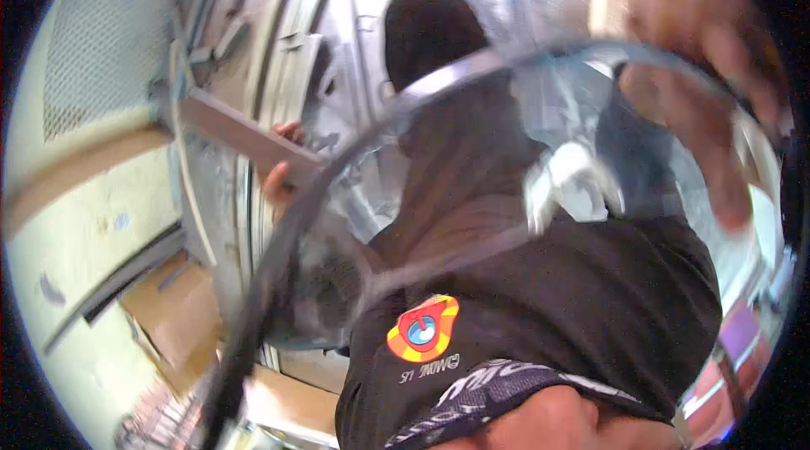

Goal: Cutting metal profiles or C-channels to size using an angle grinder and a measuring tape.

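My left hand (280, 165) is closed around the end of a long, flat, grey-brown bar (240, 128) that slants up to the left. Part of that hand and its forearm lie behind the dark rim of a large transparent shield (291, 222), which curves across the view close in front of me. At the upper right, my right hand (700, 16) is raised beside the shield's rim, smeared by motion. Whether its fingers grip the rim cannot be made out. Through the shield shows a blurred white thing (574, 180) in front of my black shirt (540, 290).
Lengths of metal profile (337, 53) stand upright behind the bar. To the left are a pale wall panel with mesh (101, 62) and a brown cardboard piece (177, 307). A dark strip (126, 277) lies slanted above the cardboard. Blurred coloured items (738, 336) sit at the right edge.
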`<control>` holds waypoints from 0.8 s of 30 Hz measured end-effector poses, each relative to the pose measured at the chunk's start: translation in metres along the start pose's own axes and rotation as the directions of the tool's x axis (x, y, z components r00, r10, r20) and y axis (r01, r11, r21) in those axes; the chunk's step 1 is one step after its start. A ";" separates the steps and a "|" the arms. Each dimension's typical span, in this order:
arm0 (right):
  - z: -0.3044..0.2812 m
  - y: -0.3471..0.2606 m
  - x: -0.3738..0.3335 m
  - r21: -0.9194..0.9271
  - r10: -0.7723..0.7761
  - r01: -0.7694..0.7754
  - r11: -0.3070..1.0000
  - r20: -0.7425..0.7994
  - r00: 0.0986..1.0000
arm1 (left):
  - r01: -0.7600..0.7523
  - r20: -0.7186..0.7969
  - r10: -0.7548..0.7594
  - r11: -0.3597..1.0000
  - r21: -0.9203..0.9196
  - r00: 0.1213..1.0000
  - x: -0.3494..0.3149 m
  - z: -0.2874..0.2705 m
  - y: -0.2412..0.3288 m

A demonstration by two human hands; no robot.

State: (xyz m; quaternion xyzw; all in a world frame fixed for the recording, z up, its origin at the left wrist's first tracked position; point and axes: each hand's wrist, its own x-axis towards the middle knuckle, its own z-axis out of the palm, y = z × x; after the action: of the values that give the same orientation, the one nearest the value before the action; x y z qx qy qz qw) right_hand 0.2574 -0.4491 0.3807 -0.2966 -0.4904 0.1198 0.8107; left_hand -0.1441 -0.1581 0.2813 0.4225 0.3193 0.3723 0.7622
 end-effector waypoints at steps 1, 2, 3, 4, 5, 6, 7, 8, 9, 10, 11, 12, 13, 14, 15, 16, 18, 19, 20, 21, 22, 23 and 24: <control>0.014 -0.018 0.008 -0.102 0.000 0.001 0.995 0.010 1.000 | 0.071 -0.137 -0.063 0.996 0.056 0.989 0.009 -0.004 -0.010; 0.005 -0.006 0.026 -0.176 -0.010 0.014 0.984 0.020 1.000 | 0.130 -0.283 -0.090 0.984 0.126 0.955 0.020 -0.013 -0.018; -0.005 0.000 0.036 -0.241 -0.012 0.018 0.970 0.025 1.000 | 0.053 -0.103 -0.047 0.997 0.056 0.994 0.018 -0.020 -0.018; -0.012 -0.009 0.039 -0.297 -0.010 0.021 0.955 0.038 0.999 | -0.018 0.064 0.020 0.999 -0.035 0.998 0.015 -0.026 -0.019; -0.045 -0.010 0.039 -0.567 0.038 -0.075 0.821 -0.076 0.996 | -0.027 0.047 0.031 0.997 -0.075 0.998 0.014 -0.031 -0.017; -0.090 -0.018 0.036 -0.775 0.051 -0.190 0.603 -0.201 0.978 | -0.030 0.031 0.034 0.992 -0.120 0.999 0.016 -0.034 -0.019; -0.134 -0.024 0.043 -0.898 0.024 -0.287 0.334 -0.296 0.955 | -0.045 0.059 0.056 0.983 -0.178 0.997 0.024 -0.032 -0.021; -0.169 -0.029 0.041 -0.922 -0.013 -0.385 0.050 -0.386 0.922 | -0.047 0.048 0.057 0.983 -0.177 0.997 0.023 -0.036 -0.021; -0.189 -0.030 0.039 -0.959 -0.054 -0.244 -0.143 -0.238 0.970 | -0.050 0.026 0.056 0.983 -0.175 0.998 0.021 -0.042 -0.016; -0.212 -0.027 0.040 -0.940 -0.069 -0.094 -0.327 -0.075 0.995 | -0.061 0.001 0.062 0.983 -0.172 0.998 0.019 -0.046 -0.010; -0.248 -0.026 0.033 -0.891 -0.045 -0.052 -0.451 -0.036 0.998 | -0.034 -0.120 0.009 0.978 -0.207 0.993 0.014 -0.036 -0.008; -0.291 -0.016 0.027 -0.840 -0.015 0.006 -0.542 0.017 1.000 | -0.040 -0.087 0.025 0.984 -0.176 0.996 0.018 -0.059 -0.007; -0.354 -0.049 0.014 -0.799 -0.040 0.078 -0.596 0.127 0.991 | 0.009 -0.154 -0.034 0.987 -0.160 0.988 0.023 -0.038 -0.020; -0.387 -0.070 0.009 -0.689 0.076 0.075 -0.721 0.028 0.997 | 0.052 -0.133 -0.082 0.975 -0.217 0.988 0.029 -0.046 -0.025; -0.422 -0.124 0.021 -0.514 0.136 0.042 -0.857 -0.147 0.980 | 0.051 -0.106 -0.095 0.933 -0.356 0.990 0.039 -0.042 -0.048; -0.430 -0.144 0.038 -0.517 0.160 -0.020 -0.856 -0.301 0.940 | -0.010 -0.155 -0.035 0.959 -0.282 0.987 0.049 -0.051 -0.057; -0.386 -0.033 0.017 -0.535 0.075 0.074 -0.842 0.019 0.997 | -0.115 -0.311 0.058 0.979 -0.167 0.949 0.036 -0.052 -0.021; -0.339 0.018 0.029 -0.658 0.090 0.096 -0.747 0.043 0.995 | -0.109 -0.270 0.051 0.973 -0.205 0.962 0.031 -0.058 -0.008; -0.288 0.051 0.046 -0.741 0.102 0.123 -0.660 0.074 0.992 | -0.179 -0.285 0.105 0.952 -0.250 0.953 0.031 -0.047 -0.006; -0.240 0.086 0.067 -0.878 0.129 0.128 -0.461 0.076 0.989 | -0.183 -0.274 0.093 0.928 -0.324 0.957 0.036 -0.044 -0.007; -0.180 0.128 0.079 -0.966 0.166 0.115 -0.233 0.077 0.983 | -0.208 -0.303 0.114 0.931 -0.300 0.946 0.039 -0.041 -0.011; -0.050 0.158 0.078 -0.999 0.283 0.036 -0.010 0.032 0.959 | -0.215 -0.340 0.113 0.935 -0.280 0.934 0.036 -0.047 -0.008; -0.014 0.191 0.080 -0.963 0.409 -0.088 0.255 0.025 0.912 | -0.200 -0.329 0.093 0.930 -0.308 0.940 0.044 -0.042 -0.014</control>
State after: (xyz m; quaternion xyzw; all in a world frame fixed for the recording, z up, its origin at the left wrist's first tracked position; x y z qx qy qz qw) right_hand 0.3273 -0.2634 0.3201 -0.7709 -0.5166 -0.0261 0.3718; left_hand -0.1509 -0.1096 0.2428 0.2455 0.3333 0.5393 0.7333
